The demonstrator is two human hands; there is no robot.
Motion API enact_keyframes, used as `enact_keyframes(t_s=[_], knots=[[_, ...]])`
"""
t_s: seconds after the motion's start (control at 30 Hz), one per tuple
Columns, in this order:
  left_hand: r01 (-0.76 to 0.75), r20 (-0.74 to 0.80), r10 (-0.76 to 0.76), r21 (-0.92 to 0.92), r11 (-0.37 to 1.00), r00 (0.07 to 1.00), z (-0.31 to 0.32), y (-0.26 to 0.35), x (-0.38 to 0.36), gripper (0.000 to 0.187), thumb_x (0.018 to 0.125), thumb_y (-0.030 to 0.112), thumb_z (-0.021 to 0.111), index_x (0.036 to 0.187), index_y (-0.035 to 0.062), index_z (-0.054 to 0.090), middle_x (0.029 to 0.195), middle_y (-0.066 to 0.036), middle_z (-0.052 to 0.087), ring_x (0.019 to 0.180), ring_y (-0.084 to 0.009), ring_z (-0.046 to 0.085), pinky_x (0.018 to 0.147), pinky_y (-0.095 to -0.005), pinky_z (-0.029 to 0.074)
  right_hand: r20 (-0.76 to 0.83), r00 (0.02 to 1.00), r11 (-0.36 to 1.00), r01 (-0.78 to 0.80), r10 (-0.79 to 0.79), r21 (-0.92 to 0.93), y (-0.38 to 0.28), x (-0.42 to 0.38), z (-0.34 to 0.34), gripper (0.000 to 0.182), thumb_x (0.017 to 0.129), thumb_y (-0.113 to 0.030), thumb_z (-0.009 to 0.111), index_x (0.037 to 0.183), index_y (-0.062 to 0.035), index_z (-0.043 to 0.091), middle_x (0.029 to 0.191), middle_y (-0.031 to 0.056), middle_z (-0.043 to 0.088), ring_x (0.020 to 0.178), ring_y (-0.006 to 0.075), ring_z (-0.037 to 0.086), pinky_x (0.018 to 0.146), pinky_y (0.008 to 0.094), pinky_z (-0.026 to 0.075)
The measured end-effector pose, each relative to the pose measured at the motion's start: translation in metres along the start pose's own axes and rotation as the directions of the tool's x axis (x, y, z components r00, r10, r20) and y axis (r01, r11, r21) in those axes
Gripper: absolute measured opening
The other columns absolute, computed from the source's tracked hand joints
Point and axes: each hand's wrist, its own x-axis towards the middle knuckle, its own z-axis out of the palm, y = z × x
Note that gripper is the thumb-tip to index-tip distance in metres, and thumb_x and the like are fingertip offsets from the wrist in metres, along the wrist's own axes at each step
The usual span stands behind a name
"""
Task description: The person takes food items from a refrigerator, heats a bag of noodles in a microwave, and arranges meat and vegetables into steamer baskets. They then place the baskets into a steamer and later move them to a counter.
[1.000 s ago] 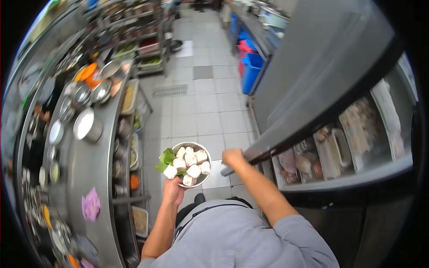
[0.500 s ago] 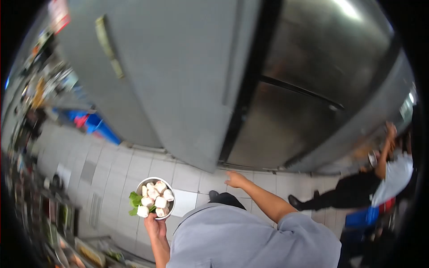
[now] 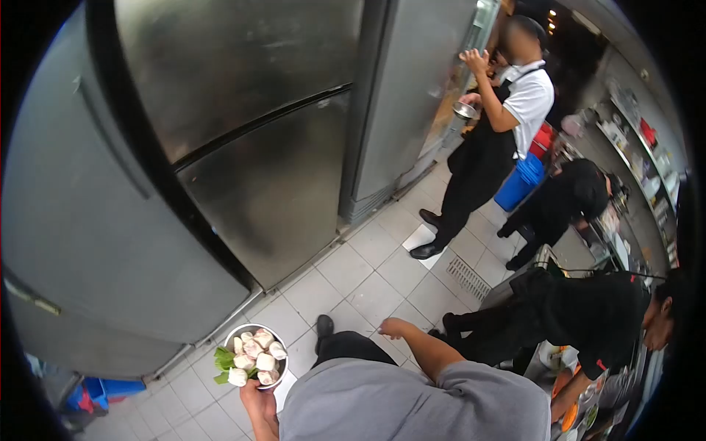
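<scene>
A round metal bowl [image 3: 287,358] is carried at the lower left, filled with several whitish chunks [image 3: 265,361]. Green leaves [image 3: 224,360] hang over its left side. My left hand [image 3: 259,400] grips the bowl at its bottom edge, thumb at the rim and fingers underneath. Out to the right, away from the bowl, my right hand [image 3: 395,328] hangs above the tiled floor, touching nothing. Its fingers are small and partly turned away, loosely extended with nothing seen in them.
Tall metal refrigerators [image 3: 279,176] line the left and top. A person in a white shirt [image 3: 531,95] stands at an open door, holding a metal container [image 3: 464,110]. Two people in black [image 3: 588,312] bend near counters at right. A blue bin [image 3: 521,182] and floor drain [image 3: 468,278] are beyond.
The view has swung to the right, bringing the co-workers and right-hand counters into sight. The bowl stays in my left hand, and my right hand remains out to the side.
</scene>
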Motion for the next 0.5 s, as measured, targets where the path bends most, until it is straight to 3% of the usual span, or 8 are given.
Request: enact_keyframes(t_s=[0.07, 0.1, 0.2, 0.27, 0.37, 0.5], knots=[[0.050, 0.058, -0.052, 0.036, 0.998, 0.997, 0.025, -0.027, 0.013, 0.059, 0.075, -0.003, 0.047, 0.134, -0.0009, 0.048, 0.127, -0.019, 0.059, 0.106, -0.0368, 0.066, 0.078, -0.0569, 0.061, 0.020, 0.990, 0.988, -0.142, 0.141, 0.053, 0.043, -0.005, -0.015, 0.045, 0.094, -0.042, 0.063, 0.110, -0.0013, 0.069, 0.089, 0.0151, 0.071, 0.069, 0.0277, 0.072, 0.052, 0.0442, 0.056], [0.078, 0.083, -0.084, 0.068, 0.995, 0.993, 0.045, -0.037, 0.016, 0.060, 0.075, -0.003, 0.047, 0.135, 0.0002, 0.047, 0.129, -0.019, 0.058, 0.107, -0.0370, 0.065, 0.079, -0.0576, 0.061, 0.012, 0.990, 0.987, -0.142, 0.141, 0.075, 0.060, -0.002, -0.027, 0.045, 0.094, -0.042, 0.063, 0.110, -0.0013, 0.069, 0.089, 0.0151, 0.071, 0.069, 0.0277, 0.072, 0.052, 0.0442, 0.056], [0.125, 0.150, -0.149, 0.162, 0.979, 0.977, 0.099, -0.070, 0.031, 0.061, 0.075, -0.004, 0.047, 0.136, 0.0019, 0.046, 0.131, -0.018, 0.056, 0.108, -0.0375, 0.065, 0.079, -0.0589, 0.061, 0.138, 0.971, 0.959, -0.218, 0.194, 0.184, 0.104, 0.005, -0.051, 0.050, 0.092, -0.046, 0.065, 0.123, -0.0072, 0.064, 0.096, 0.0099, 0.070, 0.076, 0.0229, 0.072, 0.059, 0.0400, 0.059], [0.139, 0.151, -0.173, 0.214, 0.967, 0.973, 0.141, -0.097, 0.047, 0.060, 0.075, -0.004, 0.047, 0.135, 0.0017, 0.046, 0.130, -0.018, 0.057, 0.108, -0.0379, 0.064, 0.080, -0.0602, 0.060, 0.048, 0.983, 0.919, -0.182, 0.177, 0.349, 0.112, -0.008, -0.085, 0.049, 0.092, -0.044, 0.067, 0.124, -0.0078, 0.064, 0.099, 0.0101, 0.070, 0.075, 0.0227, 0.072, 0.059, 0.0406, 0.059], [0.194, 0.118, -0.230, 0.258, 0.947, 0.966, 0.216, -0.146, 0.074, 0.060, 0.075, -0.004, 0.047, 0.134, 0.0015, 0.047, 0.128, -0.018, 0.057, 0.109, -0.0383, 0.063, 0.084, -0.0620, 0.058, -0.056, 0.993, 0.909, -0.076, 0.108, 0.411, 0.142, 0.004, -0.141, 0.049, 0.091, -0.042, 0.070, 0.127, -0.0092, 0.063, 0.103, 0.0106, 0.070, 0.077, 0.0224, 0.072, 0.060, 0.0401, 0.060], [0.225, 0.242, -0.313, 0.333, 0.916, 0.918, 0.325, -0.227, 0.120, 0.061, 0.074, -0.004, 0.048, 0.134, 0.0008, 0.048, 0.129, -0.019, 0.056, 0.111, -0.0388, 0.062, 0.087, -0.0619, 0.058, -0.245, 0.968, 0.806, 0.100, 0.057, 0.584, 0.197, -0.002, -0.245, 0.054, 0.091, -0.043, 0.070, 0.133, -0.0104, 0.061, 0.107, 0.0110, 0.071, 0.079, 0.0221, 0.073, 0.062, 0.0372, 0.059]])
